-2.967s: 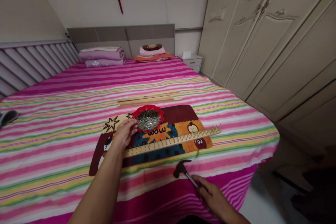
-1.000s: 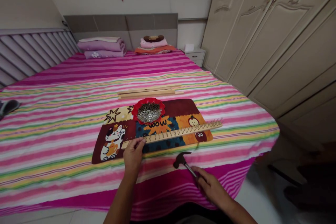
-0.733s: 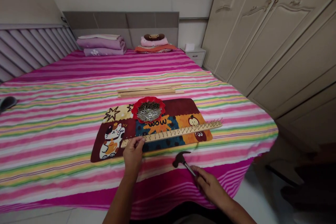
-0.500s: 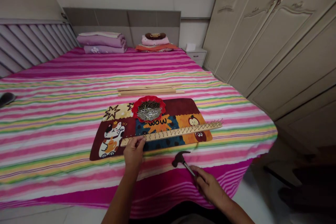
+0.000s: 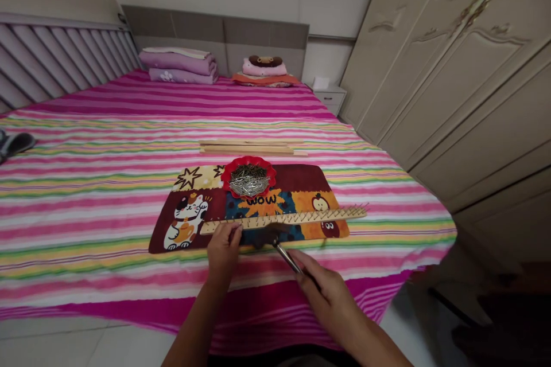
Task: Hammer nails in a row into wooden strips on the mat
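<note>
A long wooden strip [image 5: 301, 217] with a row of nails standing along it lies across a patterned mat [image 5: 297, 178]. My left hand [image 5: 224, 243] is at the strip's left part, thumb and finger closed in a pinch around a nail, which the fingertips mostly hide. My right hand [image 5: 325, 289] grips the handle of a claw hammer [image 5: 282, 252]. The blurred dark hammer head hovers just in front of the strip, right of my left hand. Behind the strip, a red scalloped bowl [image 5: 225, 179] holds many loose nails [image 5: 248, 180].
More wooden strips [image 5: 249, 148] lie on the striped bedspread [image 5: 107, 206] beyond the bowl. Folded purple bedding [image 5: 178, 64] and a pink stack [image 5: 264, 69] sit by the headboard. A dark object [image 5: 17, 143] is at the left edge. Wardrobe doors [image 5: 430, 69] rise at the right.
My right hand has brought the hammer up and left, closer to the strip and my left hand. The left hand stays at about the same place on the strip. The view has shifted slightly.
</note>
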### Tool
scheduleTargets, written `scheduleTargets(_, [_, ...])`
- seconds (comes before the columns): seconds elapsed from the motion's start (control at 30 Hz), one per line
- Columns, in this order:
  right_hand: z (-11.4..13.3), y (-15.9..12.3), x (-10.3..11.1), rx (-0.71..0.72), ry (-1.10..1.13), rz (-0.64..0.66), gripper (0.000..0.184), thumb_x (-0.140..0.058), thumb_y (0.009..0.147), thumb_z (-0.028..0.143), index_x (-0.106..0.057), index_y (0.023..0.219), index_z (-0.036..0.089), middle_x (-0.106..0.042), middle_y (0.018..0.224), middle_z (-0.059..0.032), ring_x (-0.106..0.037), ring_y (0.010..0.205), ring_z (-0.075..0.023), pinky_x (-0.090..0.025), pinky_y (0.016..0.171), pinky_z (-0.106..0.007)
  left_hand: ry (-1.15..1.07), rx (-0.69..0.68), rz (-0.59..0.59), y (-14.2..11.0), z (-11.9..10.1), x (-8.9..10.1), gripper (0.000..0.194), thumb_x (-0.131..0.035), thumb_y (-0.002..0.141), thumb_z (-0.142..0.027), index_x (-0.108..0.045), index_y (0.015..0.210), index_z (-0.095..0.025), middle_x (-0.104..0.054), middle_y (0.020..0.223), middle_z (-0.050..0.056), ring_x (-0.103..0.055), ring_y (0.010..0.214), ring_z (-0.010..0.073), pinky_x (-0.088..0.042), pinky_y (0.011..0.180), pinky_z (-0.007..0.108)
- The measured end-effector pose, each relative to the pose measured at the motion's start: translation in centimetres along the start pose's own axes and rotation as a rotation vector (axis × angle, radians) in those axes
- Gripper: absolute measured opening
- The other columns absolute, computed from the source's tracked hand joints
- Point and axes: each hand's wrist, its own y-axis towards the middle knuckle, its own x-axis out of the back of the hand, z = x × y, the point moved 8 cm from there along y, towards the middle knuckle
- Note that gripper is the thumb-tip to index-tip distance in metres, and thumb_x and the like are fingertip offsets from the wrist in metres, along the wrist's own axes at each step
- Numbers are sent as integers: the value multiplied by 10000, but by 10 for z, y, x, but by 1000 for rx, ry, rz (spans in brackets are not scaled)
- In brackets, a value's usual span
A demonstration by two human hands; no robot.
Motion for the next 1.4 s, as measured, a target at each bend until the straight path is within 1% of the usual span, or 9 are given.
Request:
scheduleTargets(0.13, [33, 35, 0, 157, -153, -4, 447, -394, 910, 162, -457, 1344, 244, -646, 1199, -70, -615, 1065, -204, -486, 915, -328, -8, 1, 24, 0, -1, -2, 171, -502, 786, -342, -629, 781, -229, -647, 790, 27, -596, 790, 170, -467, 743, 282])
scheduleTargets(0.37, [47, 63, -14, 223, -294, 19, 463, -396, 905, 134, -436, 1359, 216, -667, 1145, -102, -639, 1022, -229, -527, 881, -392, -24, 19, 33, 1, 0, -4, 177, -494, 784, -341, -631, 771, -230, -643, 786, 31, -588, 776, 171, -460, 737, 283])
scheduleTargets(0.53, [43, 66, -25, 182, -367, 89, 515, -416, 859, 82, -442, 1360, 196, -682, 1097, -122, -651, 987, -248, -532, 861, -427, 13, 28, 57, 0, 2, -6, 144, -493, 776, -290, -620, 762, -221, -619, 754, 22, -574, 747, 158, -444, 700, 261])
scheduleTargets(0.7, [41, 44, -6, 167, -198, 32, 456, -393, 912, 150, -443, 1358, 232, -668, 1141, -87, -623, 1043, -217, -501, 909, -376, 1, 25, 41, 1, 2, -5, 168, -490, 783, -313, -630, 778, -221, -631, 767, 28, -581, 755, 159, -450, 703, 262])
scheduleTargets(0.83, [5, 11, 1, -13, -33, 112, 403, -401, 922, 223, -515, 1309, 233, -662, 1185, -58, -598, 1105, -209, -460, 960, -341, -12, 40, 36, 1, 2, -5, 190, -502, 781, -366, -630, 764, -227, -647, 786, 33, -598, 779, 172, -467, 712, 280])
scheduleTargets(1.03, [-89, -34, -5, -296, 110, 103, 402, -488, 851, 359, -621, 1207, 226, -675, 1170, -66, -602, 1089, -262, -468, 923, -365, 34, -27, -3, 1, -13, 13, 229, -493, 799, -394, -639, 824, -220, -660, 808, 42, -605, 783, 177, -472, 731, 292])
scheduleTargets(1.13, [-131, -48, -10, -431, 203, 27, 478, -518, 803, 415, -613, 1219, 200, -720, 867, -64, -656, 806, -232, -519, 692, -320, 113, -81, -25, 16, -31, 26, 230, -487, 810, -393, -641, 837, -223, -659, 821, 36, -603, 788, 173, -465, 728, 283])
scheduleTargets(1.2, [-151, -54, -17, -514, 296, -2, 545, -511, 771, 438, -588, 1239, 170, -607, 580, 5, -558, 526, -161, -440, 491, -253, 171, -133, -18, 37, -45, 27, 221, -480, 815, -364, -647, 853, -225, -661, 851, 37, -601, 813, 175, -460, 749, 285])
scheduleTargets(1.4, [-158, -55, -24, -606, 417, -36, 609, -474, 714, 423, -551, 1247, 139, -433, 474, 91, -313, 368, -75, -239, 402, -198, 425, -275, 203, 102, -62, -27, 214, -483, 780, -226, -685, 848, -207, -677, 894, 76, -587, 858, 223, -440, 817, 337])
